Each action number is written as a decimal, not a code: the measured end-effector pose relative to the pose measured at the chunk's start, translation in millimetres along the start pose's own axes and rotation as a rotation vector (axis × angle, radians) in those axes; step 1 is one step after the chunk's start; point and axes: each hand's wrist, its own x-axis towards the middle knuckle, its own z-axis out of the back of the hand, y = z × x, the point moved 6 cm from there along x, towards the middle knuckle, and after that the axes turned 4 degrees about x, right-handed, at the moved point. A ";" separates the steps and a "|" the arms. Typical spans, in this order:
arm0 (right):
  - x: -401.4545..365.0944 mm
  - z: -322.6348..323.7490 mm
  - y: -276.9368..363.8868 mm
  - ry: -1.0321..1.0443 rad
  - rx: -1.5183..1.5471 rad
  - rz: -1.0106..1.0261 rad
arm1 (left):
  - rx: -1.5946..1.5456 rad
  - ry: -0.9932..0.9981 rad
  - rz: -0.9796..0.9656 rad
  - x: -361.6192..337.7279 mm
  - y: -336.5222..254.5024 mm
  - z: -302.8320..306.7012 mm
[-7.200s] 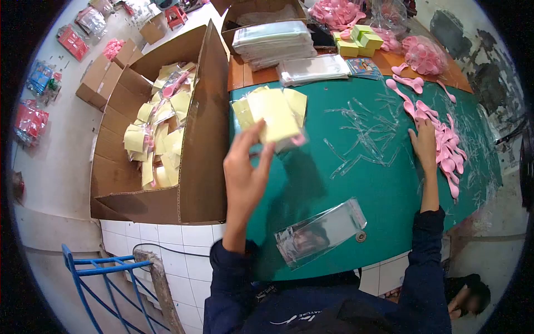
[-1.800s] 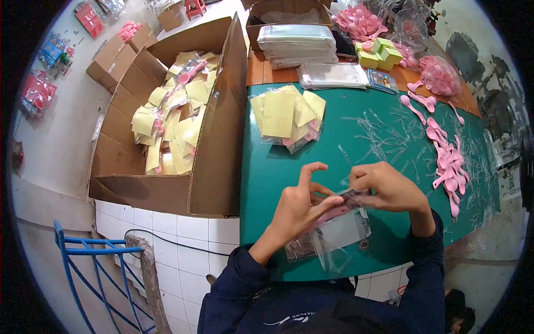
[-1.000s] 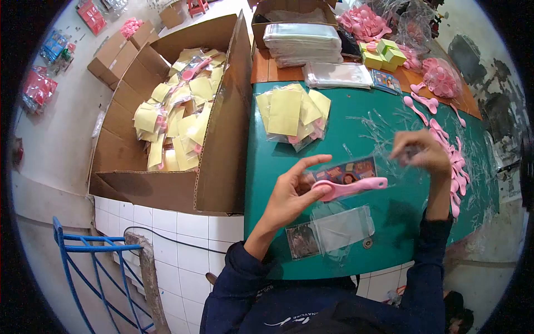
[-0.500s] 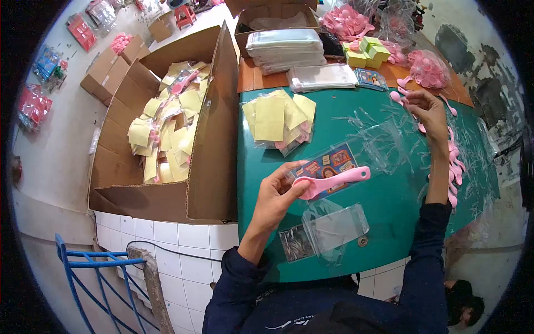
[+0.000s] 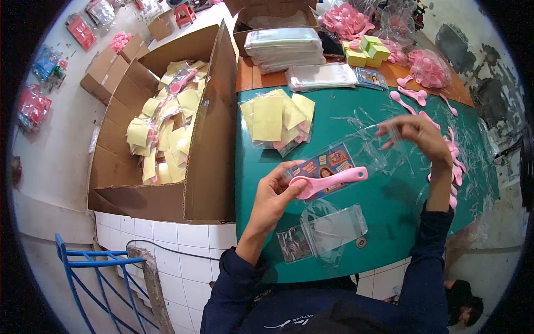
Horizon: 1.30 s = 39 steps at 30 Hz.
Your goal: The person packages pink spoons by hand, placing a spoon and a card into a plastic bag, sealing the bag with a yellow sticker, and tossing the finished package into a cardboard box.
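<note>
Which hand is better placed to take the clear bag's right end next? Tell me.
Probably right: the right hand is beside that end of the clear bag, though blur hides any contact. The left hand holds the pink spoon over the printed card.

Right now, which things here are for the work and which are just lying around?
For the work:
- pink spoon and card in the left hand
- loose spoons
- filled packets

Probably just lying about:
- red stool
- blue frame
- small round thing

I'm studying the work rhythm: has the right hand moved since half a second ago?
Yes. Judged against the loose pink spoon that its fingers were beside, the right hand has come back toward the person.
</note>
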 end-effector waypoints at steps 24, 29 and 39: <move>-45.0 -191.0 5.3 0.123 -0.451 0.209 | -0.019 0.155 0.406 -81.6 50.5 -16.8; -45.2 -204.4 4.6 0.159 -0.466 0.181 | 0.137 0.166 0.330 -81.9 42.3 -18.5; -51.3 -223.8 13.7 0.217 -0.610 0.358 | 0.082 0.125 0.259 -81.4 57.0 -9.7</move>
